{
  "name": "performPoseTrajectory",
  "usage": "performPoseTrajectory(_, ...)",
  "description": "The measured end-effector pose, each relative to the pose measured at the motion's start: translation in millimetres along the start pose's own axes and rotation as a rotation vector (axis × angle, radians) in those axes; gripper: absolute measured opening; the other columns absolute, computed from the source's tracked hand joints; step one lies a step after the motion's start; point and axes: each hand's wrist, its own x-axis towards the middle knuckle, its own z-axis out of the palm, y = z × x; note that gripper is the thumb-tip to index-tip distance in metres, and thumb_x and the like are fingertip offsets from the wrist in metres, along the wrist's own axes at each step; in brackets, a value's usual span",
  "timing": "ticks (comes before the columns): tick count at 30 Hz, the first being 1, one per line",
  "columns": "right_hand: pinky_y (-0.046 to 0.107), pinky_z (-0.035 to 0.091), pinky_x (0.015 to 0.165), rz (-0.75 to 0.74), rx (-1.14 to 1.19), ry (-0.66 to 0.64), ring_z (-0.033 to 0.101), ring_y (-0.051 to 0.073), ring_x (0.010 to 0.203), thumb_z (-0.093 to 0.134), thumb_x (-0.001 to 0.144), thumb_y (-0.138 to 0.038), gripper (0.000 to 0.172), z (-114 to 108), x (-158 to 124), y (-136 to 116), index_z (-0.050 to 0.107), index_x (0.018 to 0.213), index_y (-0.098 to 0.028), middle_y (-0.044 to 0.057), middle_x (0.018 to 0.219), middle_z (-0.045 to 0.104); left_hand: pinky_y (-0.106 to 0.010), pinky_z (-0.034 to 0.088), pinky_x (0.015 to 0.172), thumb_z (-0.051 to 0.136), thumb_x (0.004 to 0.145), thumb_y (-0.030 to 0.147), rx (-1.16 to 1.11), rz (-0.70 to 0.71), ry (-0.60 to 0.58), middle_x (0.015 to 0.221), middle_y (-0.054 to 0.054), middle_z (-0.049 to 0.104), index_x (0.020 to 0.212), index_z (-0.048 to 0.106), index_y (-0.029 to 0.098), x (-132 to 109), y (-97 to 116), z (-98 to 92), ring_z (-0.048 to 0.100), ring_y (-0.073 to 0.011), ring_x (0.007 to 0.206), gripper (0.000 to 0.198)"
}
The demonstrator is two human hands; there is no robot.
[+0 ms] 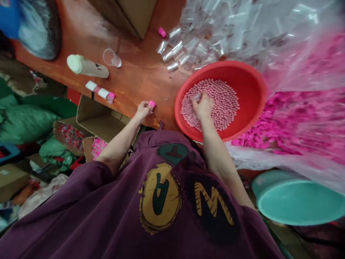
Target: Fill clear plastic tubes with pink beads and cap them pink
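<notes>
My left hand (143, 109) is closed on a small jar with a bright pink cap (151, 104), held over the table's near edge. Inside a red basin (250, 84), my right hand (204, 106) grips a clear plastic tube (197, 96) at the surface of the pink beads (223, 97). The fingers cover much of the tube, and I cannot tell how many beads are in it. Left of my left hand lies another pink-capped jar (110, 97), beside a white strip of labels (98, 90).
Clear tubes (175, 50) are heaped at the back right. Bright pink caps (256, 131) lie in plastic right of the basin. A cream bottle (87, 66) and a clear cup (116, 61) are on the left. An open cardboard box (98, 115) stands below the table edge, a teal basin (299, 198) at lower right.
</notes>
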Motion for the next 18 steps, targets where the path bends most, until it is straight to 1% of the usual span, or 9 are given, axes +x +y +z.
performPoseTrajectory(2,0.055,0.048,0.109,-0.01,0.073,0.055,0.062,0.031,0.112,0.072,0.094,-0.044,0.045,7.7,4.0,6.5,0.065,0.127,-0.013,0.018,0.12,0.073,-0.023,0.048,0.064,0.068,0.086,0.005,-0.021,-0.042,0.004,0.069,0.003,0.063,0.092,0.058,0.02,3.0,-10.7,-13.5,0.058,-0.0093,0.057,0.019)
performPoseTrajectory(4,0.045,0.05,0.104,0.006,0.231,0.118,0.062,0.025,0.102,0.076,0.089,-0.037,0.038,11.4,6.7,12.5,0.066,0.119,-0.015,0.016,0.115,0.074,-0.028,0.055,0.074,0.068,0.082,0.004,-0.025,-0.026,-0.004,0.08,-0.001,0.07,0.099,0.063,0.018,4.7,-18.7,-22.4,0.065,-0.0117,0.067,0.022)
performPoseTrajectory(6,0.037,0.053,0.094,0.07,0.44,0.136,0.062,0.019,0.092,0.075,0.088,-0.033,0.03,8.9,6.9,17.9,0.066,0.111,-0.018,0.013,0.109,0.074,-0.033,0.058,0.094,0.067,0.08,0.003,0.059,0.107,0.047,0.101,-0.007,0.075,0.106,0.066,0.017,4.3,-20.7,-22.9,0.071,-0.0148,0.09,0.03)
performPoseTrajectory(8,0.035,0.055,0.085,0.136,0.621,0.109,0.063,0.018,0.087,0.072,0.089,-0.04,0.03,0.2,2.7,22.2,0.064,0.11,-0.019,0.009,0.105,0.072,-0.038,0.052,0.111,0.064,0.083,0.003,0.218,0.342,0.159,0.12,-0.012,0.074,0.114,0.068,0.015,-0.8,-14.4,-12.1,0.069,-0.0187,0.113,0.033)
performPoseTrajectory(10,0.038,0.057,0.081,0.139,0.728,0.075,0.065,0.02,0.086,0.069,0.09,-0.054,0.042,-12.3,-6.3,23.8,0.062,0.115,-0.02,0.007,0.102,0.07,-0.041,0.048,0.118,0.059,0.09,0.008,0.347,0.609,0.173,0.129,-0.014,0.072,0.118,0.068,0.016,-12.5,-0.2,10.8,0.065,-0.022,0.124,0.031)
performPoseTrajectory(11,0.039,0.058,0.08,0.128,0.767,0.07,0.066,0.021,0.086,0.068,0.088,-0.061,0.05,-18.9,-12.4,23.3,0.061,0.118,-0.021,0.006,0.1,0.069,-0.042,0.047,0.118,0.056,0.093,0.01,0.381,0.736,0.104,0.13,-0.014,0.071,0.119,0.069,0.017,-20.7,8.6,26.0,0.064,-0.0229,0.126,0.03)
performPoseTrajectory(13,0.04,0.058,0.08,0.115,0.843,0.092,0.066,0.021,0.083,0.069,0.083,-0.069,0.059,-31.0,-26.8,19.3,0.059,0.12,-0.023,0.004,0.094,0.067,-0.042,0.048,0.119,0.053,0.098,0.013,0.413,0.946,-0.137,0.13,-0.014,0.071,0.121,0.07,0.018,-39.2,25.8,61.3,0.064,-0.024,0.128,0.028)
performPoseTrajectory(15,0.04,0.059,0.081,0.117,0.906,0.143,0.066,0.02,0.081,0.07,0.081,-0.07,0.058,-40.4,-42.4,12.8,0.057,0.117,-0.025,0.002,0.091,0.066,-0.043,0.046,0.122,0.057,0.098,0.015,0.462,1.051,-0.352,0.136,-0.016,0.069,0.125,0.07,0.017,-55.4,38.0,97.4,0.063,-0.0263,0.133,0.03)
performPoseTrajectory(18,0.039,0.058,0.087,0.113,0.904,0.266,0.067,0.02,0.089,0.072,0.082,-0.066,0.049,-47.2,-63.2,4.5,0.058,0.107,-0.026,0.004,0.097,0.068,-0.048,0.044,0.123,0.066,0.092,0.013,0.623,1.063,-0.468,0.142,-0.022,0.066,0.13,0.068,0.01,-66.6,43.0,141.2,0.06,-0.0323,0.137,0.038)
